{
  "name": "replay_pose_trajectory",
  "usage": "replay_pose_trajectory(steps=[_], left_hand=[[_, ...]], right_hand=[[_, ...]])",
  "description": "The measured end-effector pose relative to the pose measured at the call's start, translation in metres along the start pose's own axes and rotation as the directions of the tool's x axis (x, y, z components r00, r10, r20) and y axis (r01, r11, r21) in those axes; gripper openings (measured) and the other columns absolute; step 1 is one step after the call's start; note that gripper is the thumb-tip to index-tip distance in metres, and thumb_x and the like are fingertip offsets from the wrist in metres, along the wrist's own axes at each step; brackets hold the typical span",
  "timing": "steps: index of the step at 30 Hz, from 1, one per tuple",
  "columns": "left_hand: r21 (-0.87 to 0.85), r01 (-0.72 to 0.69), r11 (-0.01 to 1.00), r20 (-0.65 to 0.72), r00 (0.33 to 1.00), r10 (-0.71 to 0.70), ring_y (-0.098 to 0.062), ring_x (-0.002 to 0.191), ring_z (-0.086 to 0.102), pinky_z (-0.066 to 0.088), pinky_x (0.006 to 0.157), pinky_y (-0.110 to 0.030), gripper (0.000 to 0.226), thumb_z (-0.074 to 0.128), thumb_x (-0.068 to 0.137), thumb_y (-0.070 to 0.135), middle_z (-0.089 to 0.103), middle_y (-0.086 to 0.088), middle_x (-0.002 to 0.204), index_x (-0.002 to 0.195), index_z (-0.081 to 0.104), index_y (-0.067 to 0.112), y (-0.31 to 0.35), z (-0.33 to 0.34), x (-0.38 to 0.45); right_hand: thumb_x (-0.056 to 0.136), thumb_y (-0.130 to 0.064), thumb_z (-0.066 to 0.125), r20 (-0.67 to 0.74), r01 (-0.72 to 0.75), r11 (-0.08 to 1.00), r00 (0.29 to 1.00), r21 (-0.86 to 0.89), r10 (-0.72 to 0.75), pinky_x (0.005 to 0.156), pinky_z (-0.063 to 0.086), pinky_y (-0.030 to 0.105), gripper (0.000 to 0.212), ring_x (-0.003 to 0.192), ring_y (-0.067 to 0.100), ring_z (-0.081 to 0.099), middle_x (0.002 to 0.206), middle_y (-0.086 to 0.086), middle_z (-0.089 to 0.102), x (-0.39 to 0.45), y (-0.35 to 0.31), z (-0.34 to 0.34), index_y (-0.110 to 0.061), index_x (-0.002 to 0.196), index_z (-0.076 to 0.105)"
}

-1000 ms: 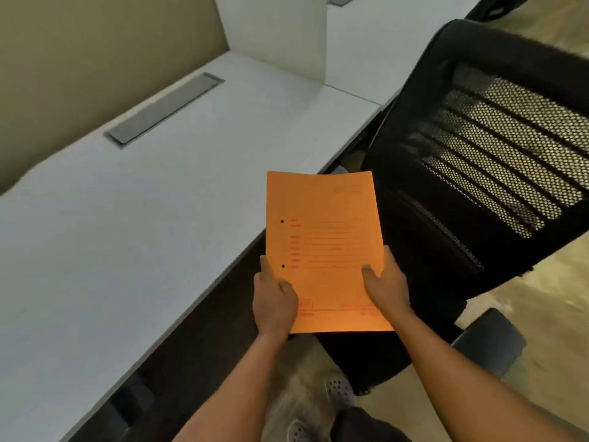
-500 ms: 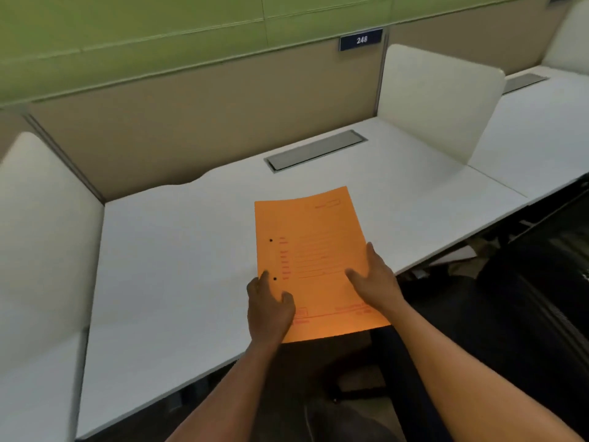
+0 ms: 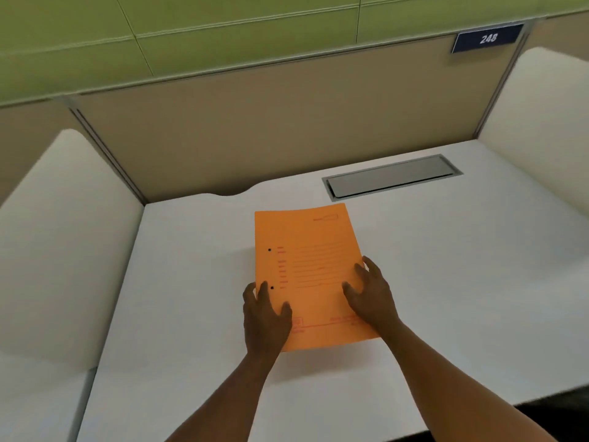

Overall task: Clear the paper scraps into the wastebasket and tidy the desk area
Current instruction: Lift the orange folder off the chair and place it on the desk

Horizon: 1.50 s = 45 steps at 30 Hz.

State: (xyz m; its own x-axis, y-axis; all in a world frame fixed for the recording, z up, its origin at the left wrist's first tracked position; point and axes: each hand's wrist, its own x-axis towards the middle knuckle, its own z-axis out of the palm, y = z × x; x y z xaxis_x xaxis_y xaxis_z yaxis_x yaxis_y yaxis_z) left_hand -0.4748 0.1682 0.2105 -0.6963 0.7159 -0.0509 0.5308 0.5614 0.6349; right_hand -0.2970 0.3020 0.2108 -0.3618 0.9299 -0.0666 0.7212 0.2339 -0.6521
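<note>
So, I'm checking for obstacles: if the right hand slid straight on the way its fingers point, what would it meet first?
The right hand points up across the orange folder; past its far edge, likely bare desk, then the grey cable tray.

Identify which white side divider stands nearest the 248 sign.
The right divider: the sign hangs just above its top, while the left divider stands across the desk.

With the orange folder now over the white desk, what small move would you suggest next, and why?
Probably lower the orange folder flat onto the desk and let go: both the left hand and the right hand grip its near edge, and bare desktop lies beneath it.
</note>
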Motion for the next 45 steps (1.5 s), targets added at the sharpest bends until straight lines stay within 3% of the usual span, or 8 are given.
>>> replay_pose_trajectory(steps=[8, 12, 15, 19, 22, 32, 45], left_hand=[[0.160, 0.110, 0.981, 0.009, 0.994, -0.113, -0.034, 0.132, 0.040, 0.046, 0.097, -0.048, 0.077, 0.064, 0.082, 0.058, 0.032, -0.013, 0.150, 0.140, 0.044, 0.011, -0.002, 0.046, 0.115], [0.229, 0.126, 0.965, 0.047, 0.989, -0.140, -0.036, 0.131, 0.040, 0.045, 0.098, -0.049, 0.076, 0.061, 0.083, 0.059, 0.034, -0.017, 0.150, 0.139, 0.044, 0.011, -0.013, 0.074, 0.153], [0.330, 0.076, 0.941, 0.060, 0.993, -0.101, -0.036, 0.133, 0.039, 0.039, 0.105, -0.050, 0.070, 0.050, 0.090, 0.056, 0.033, -0.018, 0.154, 0.142, 0.041, 0.010, -0.023, 0.093, 0.171], [0.443, -0.022, 0.896, 0.099, 0.995, -0.025, -0.035, 0.146, 0.023, 0.022, 0.117, -0.048, 0.076, 0.023, 0.094, 0.059, 0.020, -0.016, 0.161, 0.154, 0.023, 0.013, -0.038, 0.110, 0.189], [0.458, -0.058, 0.887, 0.096, 0.995, 0.016, -0.036, 0.147, 0.022, 0.020, 0.117, -0.050, 0.075, 0.022, 0.095, 0.059, 0.018, -0.017, 0.161, 0.155, 0.018, 0.014, -0.044, 0.117, 0.209], [0.514, -0.089, 0.853, 0.108, 0.993, 0.039, -0.034, 0.149, 0.014, 0.015, 0.119, -0.051, 0.075, 0.023, 0.096, 0.059, 0.014, -0.015, 0.163, 0.156, 0.010, 0.016, -0.044, 0.122, 0.279], [0.545, -0.091, 0.833, 0.217, 0.976, -0.036, -0.030, 0.151, -0.002, 0.004, 0.122, -0.049, 0.076, 0.013, 0.096, 0.062, -0.005, -0.011, 0.165, 0.155, -0.007, 0.019, -0.038, 0.115, 0.288]], right_hand=[[0.089, -0.044, 0.061, 0.224, 0.022, 0.998, 0.975, -0.057, -0.009, 0.108, 0.035, 0.042, 0.076, 0.140, 0.026, 0.032, 0.161, 0.004, 0.011, 0.129, 0.004, 0.038, -0.010, 0.149, 0.028], [0.089, -0.052, 0.057, 0.296, 0.023, 0.995, 0.955, -0.100, 0.008, 0.111, 0.032, 0.045, 0.081, 0.144, 0.025, 0.023, 0.162, 0.000, 0.001, 0.172, 0.018, 0.066, -0.016, 0.151, 0.021], [0.086, -0.068, 0.044, 0.324, 0.082, 0.972, 0.946, -0.220, -0.007, 0.116, 0.018, 0.046, 0.090, 0.148, 0.027, 0.005, 0.162, 0.000, -0.011, 0.193, 0.032, 0.085, -0.024, 0.154, 0.004], [0.079, -0.085, 0.005, 0.324, 0.196, 0.894, 0.944, -0.402, -0.061, 0.115, -0.007, 0.041, 0.094, 0.148, 0.024, -0.014, 0.158, -0.001, -0.024, 0.208, 0.047, 0.106, -0.028, 0.150, -0.017], [0.084, -0.081, 0.003, 0.269, 0.207, 0.872, 0.959, -0.443, -0.091, 0.113, -0.018, 0.036, 0.088, 0.145, 0.019, -0.021, 0.158, -0.002, -0.023, 0.220, 0.049, 0.116, -0.027, 0.149, -0.022], [0.087, -0.076, 0.005, 0.191, 0.194, 0.861, 0.975, -0.469, -0.116, 0.120, -0.001, 0.044, 0.088, 0.149, 0.023, -0.007, 0.163, 0.004, -0.005, 0.278, 0.031, 0.130, -0.020, 0.153, -0.007], [0.086, -0.077, 0.003, 0.247, 0.206, 0.841, 0.965, -0.501, -0.090, 0.119, -0.004, 0.045, 0.088, 0.148, 0.024, -0.013, 0.162, 0.004, -0.013, 0.286, 0.028, 0.127, -0.022, 0.152, -0.014]])
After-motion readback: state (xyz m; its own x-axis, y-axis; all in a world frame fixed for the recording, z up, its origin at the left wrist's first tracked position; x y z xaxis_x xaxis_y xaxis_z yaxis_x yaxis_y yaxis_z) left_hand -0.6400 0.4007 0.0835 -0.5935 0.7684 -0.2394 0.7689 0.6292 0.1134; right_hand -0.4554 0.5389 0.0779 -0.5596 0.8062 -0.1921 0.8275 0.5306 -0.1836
